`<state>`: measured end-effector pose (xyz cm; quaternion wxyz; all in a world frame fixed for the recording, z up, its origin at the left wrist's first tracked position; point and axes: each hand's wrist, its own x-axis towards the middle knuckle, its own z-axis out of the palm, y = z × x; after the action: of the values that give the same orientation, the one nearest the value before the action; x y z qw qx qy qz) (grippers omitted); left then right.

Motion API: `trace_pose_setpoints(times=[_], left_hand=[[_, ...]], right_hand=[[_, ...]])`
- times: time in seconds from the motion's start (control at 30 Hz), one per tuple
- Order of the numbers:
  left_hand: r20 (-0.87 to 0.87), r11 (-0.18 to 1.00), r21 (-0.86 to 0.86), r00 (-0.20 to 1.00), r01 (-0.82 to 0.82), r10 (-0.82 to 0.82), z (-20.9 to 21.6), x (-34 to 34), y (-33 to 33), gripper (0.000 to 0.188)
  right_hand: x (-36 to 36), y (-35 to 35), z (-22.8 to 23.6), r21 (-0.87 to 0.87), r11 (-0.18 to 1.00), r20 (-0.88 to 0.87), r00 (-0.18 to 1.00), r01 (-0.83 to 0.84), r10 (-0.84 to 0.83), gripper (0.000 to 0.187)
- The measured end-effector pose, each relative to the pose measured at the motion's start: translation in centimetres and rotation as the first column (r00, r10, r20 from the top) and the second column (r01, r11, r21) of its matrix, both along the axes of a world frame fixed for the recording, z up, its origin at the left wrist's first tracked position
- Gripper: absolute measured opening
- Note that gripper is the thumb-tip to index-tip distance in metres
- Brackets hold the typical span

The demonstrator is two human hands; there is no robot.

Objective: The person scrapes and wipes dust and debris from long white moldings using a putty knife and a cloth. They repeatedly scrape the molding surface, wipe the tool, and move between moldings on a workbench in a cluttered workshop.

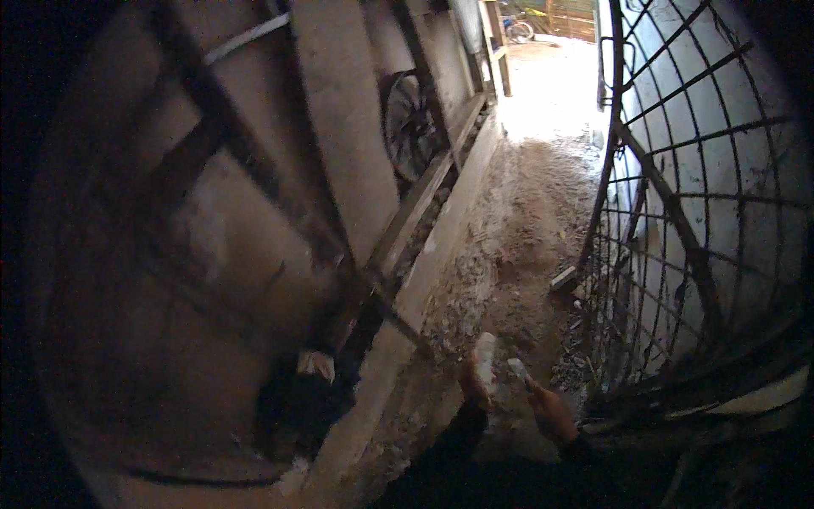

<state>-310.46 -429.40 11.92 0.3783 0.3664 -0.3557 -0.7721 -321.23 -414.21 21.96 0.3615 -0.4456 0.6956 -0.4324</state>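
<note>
Near the lower middle, my left hand is closed round a pale, elongated piece that points up and away from me. Just to its right, my right hand grips a smaller, thin whitish piece, its tip jutting out past the fingers. The two pieces are close together but apart. Dim light hides what kind of thing each one is. Dark sleeves cover both forearms, and below my hands lies the rough dirt floor.
A rusty wire-grid panel leans along the right. Boards and dark beams line the left, with a spoked wheel-like disc among them. A low concrete kerb edges the dirt path. A pale block lies beside the grid.
</note>
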Motion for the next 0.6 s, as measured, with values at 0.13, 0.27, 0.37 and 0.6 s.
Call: trace_pose_setpoints(times=[0.13,0.27,0.37,0.6], left_hand=[[0.214,0.539,-0.842,0.894,-0.036,0.395,1.1,-8.2,-4.3,0.052],[-0.108,0.503,-0.810,0.918,-0.303,0.381,6.1,-15.4,-10.5,0.050],[-0.269,0.932,-0.363,0.958,-0.003,-0.102,10.2,-17.6,-16.3,0.047],[-0.175,0.998,-0.048,0.984,-0.051,0.042,9.8,-29.3,-29.2,0.045]], right_hand=[[-5.6,-6.4,5.2,0.046,0.995,-0.105,0.991,0.091,-0.086,0.043],[-12.1,-11.5,8.5,0.050,0.996,-0.055,0.996,0.078,-0.076,0.044],[-16.8,-15.4,9.0,0.019,0.993,-0.030,0.993,0.118,-0.117,0.044],[-27.0,-30.4,6.7,-0.094,0.992,-0.107,0.990,0.079,-0.089,0.043]])
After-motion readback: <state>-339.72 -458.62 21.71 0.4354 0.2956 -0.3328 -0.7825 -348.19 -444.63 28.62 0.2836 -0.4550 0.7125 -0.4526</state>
